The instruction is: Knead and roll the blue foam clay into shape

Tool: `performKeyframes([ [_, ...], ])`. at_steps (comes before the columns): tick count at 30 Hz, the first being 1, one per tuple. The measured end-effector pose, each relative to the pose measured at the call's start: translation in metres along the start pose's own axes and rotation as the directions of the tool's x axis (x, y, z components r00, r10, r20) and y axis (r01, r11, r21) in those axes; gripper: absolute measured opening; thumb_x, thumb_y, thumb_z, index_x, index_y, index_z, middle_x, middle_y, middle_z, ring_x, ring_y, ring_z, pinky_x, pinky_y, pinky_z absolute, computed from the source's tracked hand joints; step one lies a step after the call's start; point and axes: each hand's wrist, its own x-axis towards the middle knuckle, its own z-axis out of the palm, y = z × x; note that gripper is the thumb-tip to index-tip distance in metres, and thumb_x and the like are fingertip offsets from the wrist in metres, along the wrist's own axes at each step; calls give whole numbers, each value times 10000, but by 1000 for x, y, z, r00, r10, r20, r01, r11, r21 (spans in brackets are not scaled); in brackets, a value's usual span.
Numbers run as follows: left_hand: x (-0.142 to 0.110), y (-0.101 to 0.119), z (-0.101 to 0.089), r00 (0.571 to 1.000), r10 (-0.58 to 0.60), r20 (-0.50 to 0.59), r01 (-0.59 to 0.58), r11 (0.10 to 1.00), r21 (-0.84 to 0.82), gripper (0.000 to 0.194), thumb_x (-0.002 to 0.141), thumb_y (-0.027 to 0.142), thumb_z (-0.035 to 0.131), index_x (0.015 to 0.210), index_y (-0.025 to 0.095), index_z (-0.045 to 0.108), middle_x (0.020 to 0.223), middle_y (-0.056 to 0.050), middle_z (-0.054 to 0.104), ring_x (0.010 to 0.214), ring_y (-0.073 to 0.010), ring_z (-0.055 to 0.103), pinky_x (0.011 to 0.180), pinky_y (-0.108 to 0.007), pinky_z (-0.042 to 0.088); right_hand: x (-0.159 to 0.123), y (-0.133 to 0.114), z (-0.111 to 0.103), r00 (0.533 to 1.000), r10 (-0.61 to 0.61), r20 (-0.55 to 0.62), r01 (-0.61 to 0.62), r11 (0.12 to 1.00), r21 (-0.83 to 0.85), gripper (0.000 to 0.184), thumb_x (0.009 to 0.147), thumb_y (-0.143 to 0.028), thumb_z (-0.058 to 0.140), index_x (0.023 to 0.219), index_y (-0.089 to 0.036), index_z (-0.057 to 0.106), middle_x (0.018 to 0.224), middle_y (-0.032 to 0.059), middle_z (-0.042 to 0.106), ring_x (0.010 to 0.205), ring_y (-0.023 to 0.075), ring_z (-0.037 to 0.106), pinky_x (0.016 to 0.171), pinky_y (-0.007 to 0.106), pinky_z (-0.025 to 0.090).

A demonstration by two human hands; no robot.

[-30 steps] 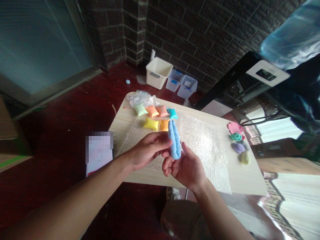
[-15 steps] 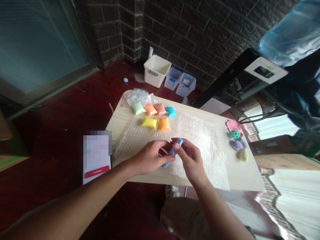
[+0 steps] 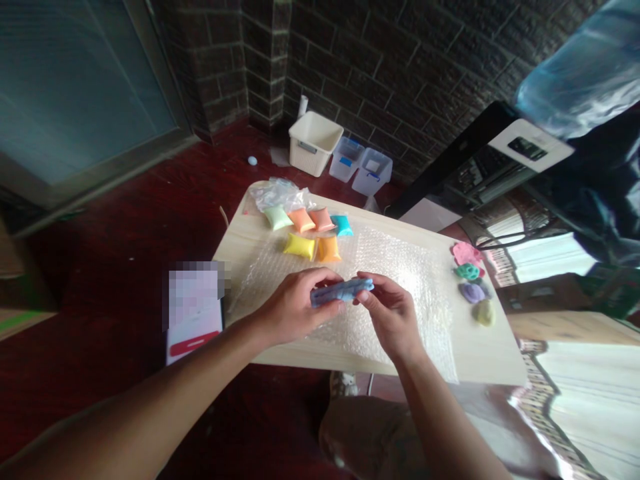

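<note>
A dark brick wall (image 3: pixel 400 60) stands at the back, with a glass door (image 3: pixel 75 87) to the left and a deep red floor (image 3: pixel 125 220) below it. Against the wall sit a cream bin (image 3: pixel 315 142) and two clear tubs (image 3: pixel 361 168) just beside it. Nearer in is a pale wooden table (image 3: pixel 490 350), most of its top covered by a sheet of bubble wrap (image 3: pixel 400 267). At the table's far left corner lies a crumpled clear bag (image 3: pixel 280 193), and just in front of it two rows of small clay packets (image 3: pixel 310 233) — green, orange, peach and teal behind, yellow and orange in front. Along the right edge are four shaped clay pieces (image 3: pixel 473 280), pink, green, purple and yellow, close together.

Over the wrap, near the table's front edge, both hands meet. The left hand (image 3: pixel 293 310) and right hand (image 3: pixel 395 317) each pinch one end of a blue clay roll (image 3: pixel 341 292), fingers closed on it — it lies roughly level between them, held just above the wrap. A card (image 3: pixel 195 323) sits to the left of the table.
</note>
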Motion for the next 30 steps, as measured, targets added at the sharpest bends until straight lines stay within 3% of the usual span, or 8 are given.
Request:
performKeyframes([
  [5, 1, -1, -3, 995, 47, -85, -42, 998, 50, 294, 855, 270, 761, 1129, 170, 726, 1064, -55, 760, 933, -197, 710, 824, -313, 546, 2, 1, -6, 1000, -27, -10, 27, 999, -22, 266, 758, -278, 926, 1008, -299, 840, 886, -1, 794, 745, 134, 672, 707, 279, 566],
  [10, 4, -11, -2, 990, -27, -141, 6, 989, -148, 429, 788, 314, 849, 1167, 167, 711, 1132, -81, 762, 988, -216, 719, 854, -323, 561, 3, 1, -9, 997, -62, -35, 61, 998, -25, 287, 743, -259, 938, 1010, -300, 843, 828, -13, 777, 711, 124, 666, 686, 271, 569],
  [13, 7, -17, -2, 989, -75, -126, 39, 964, -263, 429, 775, 324, 861, 1140, 148, 718, 1108, -93, 765, 952, -209, 715, 821, -316, 560, 4, 0, -11, 998, -52, -33, 51, 998, -29, 302, 749, -262, 935, 1033, -294, 837, 773, -16, 778, 679, 123, 678, 675, 273, 582],
  [17, 9, -19, -5, 990, -78, -116, 41, 956, -291, 382, 808, 288, 827, 1148, 142, 731, 1067, -87, 770, 911, -189, 705, 803, -303, 546, 2, -3, -13, 999, -54, -6, 54, 997, -50, 301, 794, -256, 901, 1083, -288, 824, 798, 15, 819, 693, 150, 733, 679, 294, 612],
  [25, 9, -13, -8, 986, -111, -128, 60, 934, -351, 399, 790, 268, 831, 1152, 124, 742, 1067, -98, 780, 922, -198, 723, 821, -307, 565, 0, -10, -8, 988, -138, -70, 125, 978, -168, 142, 754, -236, 913, 880, -272, 858, 771, 32, 825, 629, 173, 739, 598, 314, 631],
  [30, 8, -11, -10, 985, -129, -116, 79, 929, -360, 420, 785, 273, 841, 1166, 125, 743, 1086, -101, 786, 929, -198, 734, 836, -304, 574, 0, -11, -8, 987, -149, -53, 137, 973, -188, 138, 781, -211, 889, 899, -274, 856, 766, 25, 819, 634, 167, 742, 608, 305, 634],
])
